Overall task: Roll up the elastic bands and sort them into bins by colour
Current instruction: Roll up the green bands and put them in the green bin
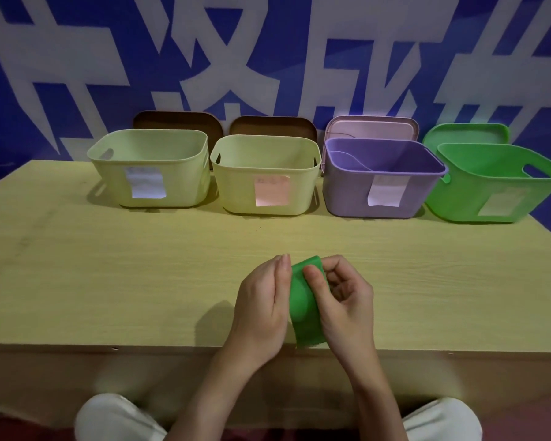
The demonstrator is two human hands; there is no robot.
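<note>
A flat green elastic band (304,308) is held between both hands near the table's front edge, its lower end hanging to the edge. My left hand (263,305) lies along its left side with straight fingers touching it. My right hand (344,297) grips its right side, thumb pressed on the band's face and fingers curled behind. At the back stand four bins in a row: two pale yellow bins (150,168) (264,176), a purple bin (382,179) with a purple band inside, and a green bin (497,183) at the far right.
The wooden table (109,281) spans the view. Lids lean on the blue-and-white wall behind the bins: two brown (177,120), one pink (372,127), one green (466,133). Each bin carries a paper label. My knees show below the table edge.
</note>
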